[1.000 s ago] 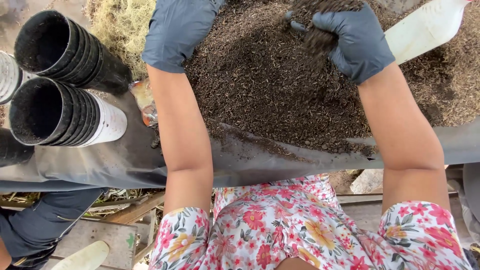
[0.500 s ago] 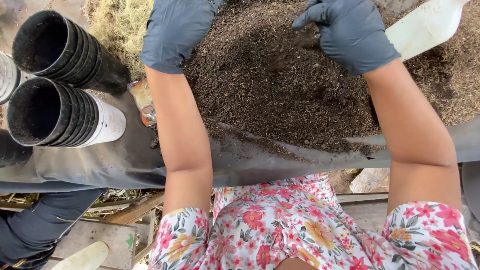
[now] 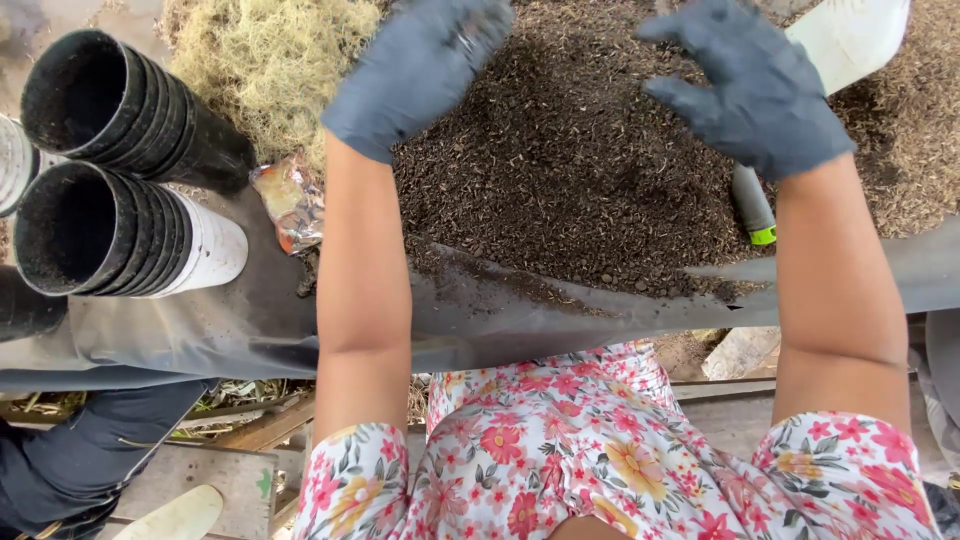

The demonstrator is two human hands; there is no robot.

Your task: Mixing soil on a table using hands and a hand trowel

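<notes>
Both gloved hands hover over the dark soil pile (image 3: 580, 180). The right hand (image 3: 755, 85) is open, fingers spread. The left hand (image 3: 420, 65) is loosely curled, holding nothing. Stacked black pots (image 3: 110, 160) lie at nine o'clock.

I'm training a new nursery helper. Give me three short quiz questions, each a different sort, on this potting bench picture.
1. True or false: the gloved right hand is spread open above the dark brown potting mix.
2. The stacked black plastic pots lie on the person's: A left, B right?
3. What colour are the gloves on the right hand and left hand?

Key: 1 true; 2 A; 3 dark blue-grey.
</notes>
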